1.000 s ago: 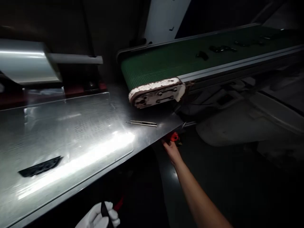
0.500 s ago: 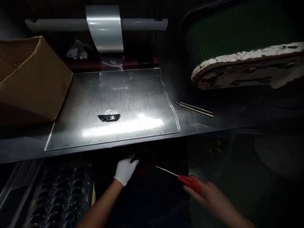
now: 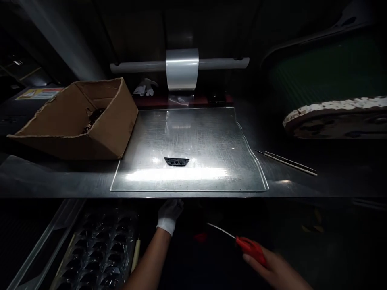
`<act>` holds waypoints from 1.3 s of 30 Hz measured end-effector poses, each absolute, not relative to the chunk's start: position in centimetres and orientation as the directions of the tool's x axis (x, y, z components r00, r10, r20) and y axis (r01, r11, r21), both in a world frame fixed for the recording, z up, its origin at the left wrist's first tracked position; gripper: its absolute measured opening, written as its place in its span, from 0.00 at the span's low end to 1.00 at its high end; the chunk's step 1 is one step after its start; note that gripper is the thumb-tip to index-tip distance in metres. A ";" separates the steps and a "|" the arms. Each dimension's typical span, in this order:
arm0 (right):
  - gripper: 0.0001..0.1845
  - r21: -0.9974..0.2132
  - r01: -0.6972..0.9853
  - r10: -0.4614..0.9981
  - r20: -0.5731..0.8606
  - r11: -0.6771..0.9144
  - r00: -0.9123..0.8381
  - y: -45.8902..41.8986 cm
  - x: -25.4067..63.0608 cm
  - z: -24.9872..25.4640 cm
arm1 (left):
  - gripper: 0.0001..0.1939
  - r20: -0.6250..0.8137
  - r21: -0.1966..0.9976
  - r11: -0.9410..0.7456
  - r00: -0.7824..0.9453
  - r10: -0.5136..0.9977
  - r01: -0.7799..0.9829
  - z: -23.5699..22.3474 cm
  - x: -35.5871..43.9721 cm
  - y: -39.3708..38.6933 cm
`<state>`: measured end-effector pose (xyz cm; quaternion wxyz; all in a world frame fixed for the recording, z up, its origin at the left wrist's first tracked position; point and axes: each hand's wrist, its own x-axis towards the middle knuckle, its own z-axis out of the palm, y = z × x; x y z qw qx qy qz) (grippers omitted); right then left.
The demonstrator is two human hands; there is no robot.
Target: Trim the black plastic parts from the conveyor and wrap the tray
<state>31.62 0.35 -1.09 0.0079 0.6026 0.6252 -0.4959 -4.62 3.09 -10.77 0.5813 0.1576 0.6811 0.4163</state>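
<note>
My right hand [image 3: 267, 264], bare, is closed round the red handle of an air blow gun [image 3: 252, 250], whose long thin metal nozzle points left and slightly up. In a white glove, my left hand [image 3: 169, 215] is low in front of the table's front edge. Its fingers look curled, but they are in shadow and I cannot make out what is in them. On the clear sheet [image 3: 211, 141] above my hands lies a small black plastic part [image 3: 177, 162], boat-shaped, touched by neither hand.
A cardboard box [image 3: 109, 141] stands at the sheet's left. Behind it are a film roll [image 3: 182, 70] on a bar and a crumpled glove [image 3: 145, 88]. Two thin sticks [image 3: 290, 163] lie to the right. Lower left, a clear blister tray [image 3: 99, 245] holds dark parts. A green-covered machine [image 3: 332, 76] is upper right.
The view has swung left and up, bringing more of the box into sight. My left hand has come closer to the table edge and turned; the blow gun stays in my right hand.
</note>
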 end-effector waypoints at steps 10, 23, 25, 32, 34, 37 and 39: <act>0.29 -0.616 0.750 0.776 -0.587 -0.242 -0.232 1.6 33.4 0.9 | 0.14 -0.781 0.602 0.787 -0.103 0.615 0.136 -8.9 -3.8 3.8; 0.19 -0.728 0.580 0.857 -0.506 -0.366 -0.095 -0.5 40.2 3.4 | 0.18 -0.779 0.585 0.695 0.052 0.624 0.419 -5.5 -1.5 4.8; 0.23 -0.742 0.542 0.902 -0.425 -0.395 0.076 0.3 42.8 3.8 | 0.20 -0.765 0.623 0.683 0.114 0.634 0.383 -3.2 -0.6 4.6; 0.28 -0.870 0.399 0.863 -0.057 -0.290 0.502 6.9 48.6 5.4 | 0.11 -0.653 0.584 0.772 0.420 0.630 -0.249 9.6 5.6 1.5; 0.27 -0.892 0.352 0.860 -0.073 -0.282 0.505 9.4 47.9 4.2 | 0.09 -0.598 0.508 0.773 0.490 0.634 -0.380 11.8 6.7 1.2; 0.26 -0.884 0.310 0.898 -0.222 -0.350 0.381 11.3 44.6 2.3 | 0.11 -0.489 0.444 0.729 0.541 0.684 -0.521 13.0 6.7 1.1; 0.26 -0.867 0.314 0.919 -0.336 -0.387 0.205 11.0 41.2 2.2 | 0.13 -0.436 0.425 0.697 0.544 0.717 -0.578 13.0 6.1 0.9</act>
